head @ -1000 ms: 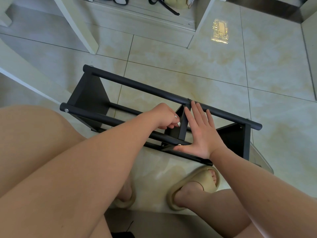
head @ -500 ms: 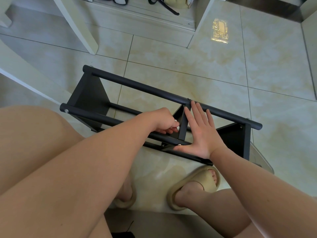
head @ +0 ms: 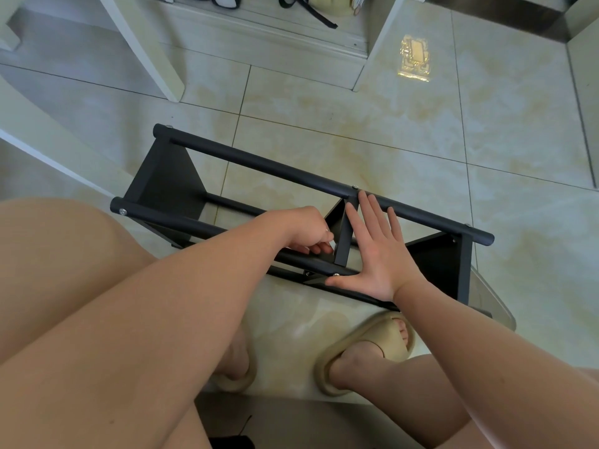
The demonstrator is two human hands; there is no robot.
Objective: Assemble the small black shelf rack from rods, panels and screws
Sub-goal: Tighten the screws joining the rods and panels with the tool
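Black metal shelf rack [head: 168, 183] is sitting on the pale tiled floor [head: 486, 124], just ahead of the person's feet, with its far round rod [head: 259, 163] and near round rod [head: 181, 223] running from left to right. The right hand [head: 379, 254] is lying flat, fingers straight, and bracing the narrow middle panel [head: 344, 241]. Its fingertips are reaching the far rod and its thumb is resting beside a small silver screw [head: 336, 274] on the near rod. The left hand [head: 301, 228] is reaching inside the frame with curled fingers, just left of that panel. Whether it is pinching anything is hidden.

The likely trouble is the middle panel tilting or sliding along the rods if the flat hand is easing off while the joint is loose. A small fastener could also be slipping from the hidden fingers and rolling away over the smooth tiles.

Beige foam sandals [head: 372, 341] are standing close under the near rod, crowding that side. A white furniture leg [head: 146, 50] is standing well beyond the rack. The left forearm is blocking the view into the frame.
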